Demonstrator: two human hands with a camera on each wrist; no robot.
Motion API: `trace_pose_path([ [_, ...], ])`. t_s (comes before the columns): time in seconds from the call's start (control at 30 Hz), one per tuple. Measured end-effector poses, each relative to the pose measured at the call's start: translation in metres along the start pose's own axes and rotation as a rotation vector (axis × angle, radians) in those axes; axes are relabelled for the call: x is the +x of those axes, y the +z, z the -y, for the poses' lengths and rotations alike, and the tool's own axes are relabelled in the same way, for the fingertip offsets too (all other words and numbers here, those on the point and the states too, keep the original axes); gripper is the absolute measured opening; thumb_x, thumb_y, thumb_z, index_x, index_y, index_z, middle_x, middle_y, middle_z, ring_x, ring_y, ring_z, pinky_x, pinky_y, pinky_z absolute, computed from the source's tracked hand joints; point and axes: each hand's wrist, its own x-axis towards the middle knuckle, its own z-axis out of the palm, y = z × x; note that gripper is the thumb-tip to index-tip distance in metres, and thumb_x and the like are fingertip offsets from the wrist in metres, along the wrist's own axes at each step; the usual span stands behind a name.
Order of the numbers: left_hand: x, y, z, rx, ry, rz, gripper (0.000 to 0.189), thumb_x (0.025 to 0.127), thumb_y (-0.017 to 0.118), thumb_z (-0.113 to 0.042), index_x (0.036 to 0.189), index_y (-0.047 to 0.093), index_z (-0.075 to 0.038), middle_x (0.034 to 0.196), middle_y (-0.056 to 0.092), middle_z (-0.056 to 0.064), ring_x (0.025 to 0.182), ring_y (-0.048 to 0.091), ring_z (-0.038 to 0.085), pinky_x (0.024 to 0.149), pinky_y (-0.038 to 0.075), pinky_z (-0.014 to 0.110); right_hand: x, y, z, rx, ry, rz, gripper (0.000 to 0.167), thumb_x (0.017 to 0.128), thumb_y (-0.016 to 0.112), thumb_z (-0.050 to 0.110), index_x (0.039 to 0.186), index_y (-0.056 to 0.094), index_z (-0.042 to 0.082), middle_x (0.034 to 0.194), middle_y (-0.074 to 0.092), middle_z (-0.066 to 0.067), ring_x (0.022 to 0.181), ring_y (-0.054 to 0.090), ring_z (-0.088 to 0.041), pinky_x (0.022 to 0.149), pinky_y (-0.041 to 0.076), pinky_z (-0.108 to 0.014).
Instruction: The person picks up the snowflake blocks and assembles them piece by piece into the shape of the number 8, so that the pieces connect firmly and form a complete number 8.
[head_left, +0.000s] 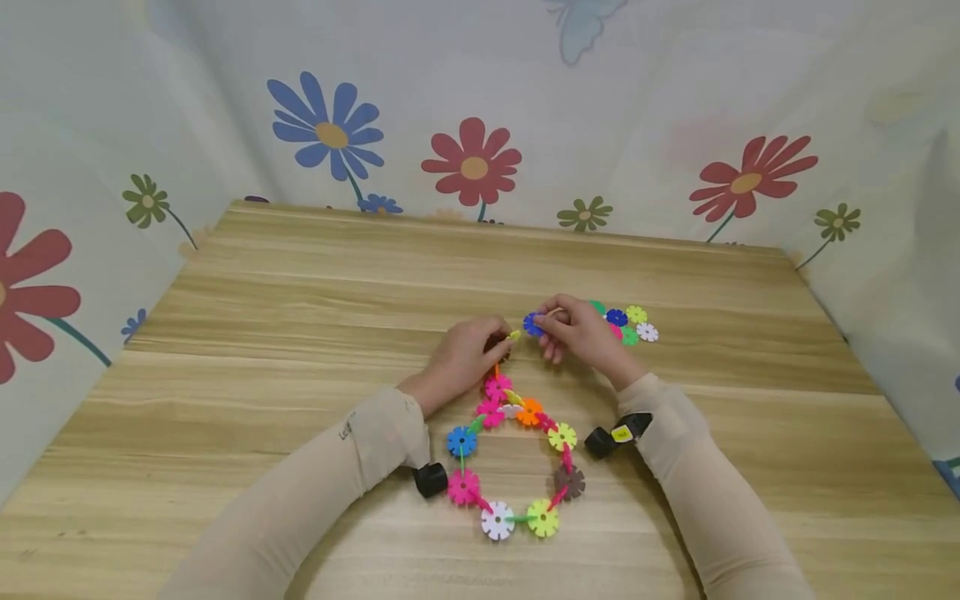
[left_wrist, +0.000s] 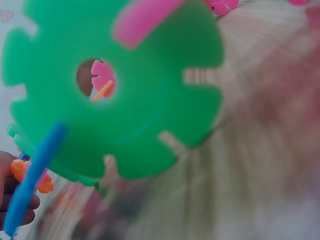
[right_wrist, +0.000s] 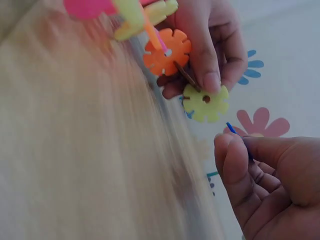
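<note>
My left hand (head_left: 467, 354) pinches a yellow notched plastic building disc (right_wrist: 200, 110) at the tail end of a chain of joined discs. Behind the yellow piece in the right wrist view come a brown disc (right_wrist: 184, 74), seen edge-on, and an orange disc (right_wrist: 159, 62). A blue disc (head_left: 532, 324) is pinched between the thumb and fingers of my right hand (head_left: 581, 335); it is a short gap away from the yellow one. The chain runs down to a ring of coloured discs (head_left: 497, 521). A large green disc (left_wrist: 150, 115) hides much of the left wrist view.
Loose discs lie just beyond my right hand, among them a white disc (head_left: 647, 332), a dark blue disc (head_left: 617, 317) and a yellow-green disc (head_left: 636, 314). The wooden table (head_left: 262, 283) meets a flower-printed sheet (head_left: 405, 75) at the back and sides.
</note>
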Motion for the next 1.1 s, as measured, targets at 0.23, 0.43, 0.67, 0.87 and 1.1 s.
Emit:
trace_pose_path([
  [0.23, 0.001, 0.0, 0.001, 0.019, 0.012, -0.002, 0.013, 0.093, 0.064, -0.019, 0.101, 0.066, -0.008, 0.094, 0.07, 0.005, 0.082, 0.063, 0.017, 0.078, 0.053, 0.033, 0.003, 0.009, 0.002, 0.033, 0.008, 0.026, 0.021, 0.1, 0.051, 0.011, 0.109, 0.051, -0.007, 0.069, 0.064, -0.009, 0.052, 0.06, -0.013, 0.051, 0.054, -0.028],
  [0.43, 0.001, 0.0, 0.002, 0.027, 0.03, -0.012, 0.009, 0.092, 0.064, -0.016, 0.096, 0.066, -0.008, 0.088, 0.069, 0.005, 0.076, 0.059, 0.015, 0.073, 0.051, 0.032, 0.0, 0.014, 0.005, 0.036, 0.015, 0.034, 0.019, 0.099, 0.052, 0.011, 0.107, 0.051, -0.007, 0.072, 0.065, -0.014, 0.052, 0.06, -0.013, 0.051, 0.053, -0.027],
  [0.67, 0.002, -0.001, 0.001, 0.022, 0.014, -0.017, 0.006, 0.092, 0.063, -0.014, 0.093, 0.064, -0.009, 0.082, 0.067, 0.004, 0.071, 0.055, 0.014, 0.068, 0.048, 0.028, -0.001, 0.018, 0.004, 0.043, 0.005, 0.024, 0.02, 0.099, 0.051, 0.012, 0.107, 0.052, -0.006, 0.074, 0.065, -0.016, 0.054, 0.062, -0.014, 0.052, 0.054, -0.028],
  [0.87, 0.005, -0.003, -0.002, -0.075, -0.071, 0.021, 0.027, 0.092, 0.064, -0.018, 0.116, 0.059, -0.008, 0.089, 0.07, 0.005, 0.078, 0.065, 0.017, 0.072, 0.053, 0.031, -0.001, 0.016, 0.003, 0.033, -0.017, 0.065, 0.026, 0.102, 0.044, 0.011, 0.111, 0.058, -0.01, 0.081, 0.064, -0.019, 0.058, 0.062, -0.012, 0.054, 0.055, -0.027],
  [1.1, 0.012, 0.0, 0.0, -0.079, -0.108, 0.063, 0.044, 0.088, 0.07, -0.031, 0.126, 0.057, -0.013, 0.1, 0.068, 0.006, 0.084, 0.064, 0.016, 0.076, 0.052, 0.031, 0.001, 0.017, 0.003, 0.032, -0.026, 0.042, 0.023, 0.1, 0.048, 0.009, 0.114, 0.055, -0.009, 0.079, 0.066, -0.023, 0.058, 0.062, -0.012, 0.056, 0.055, -0.026],
])
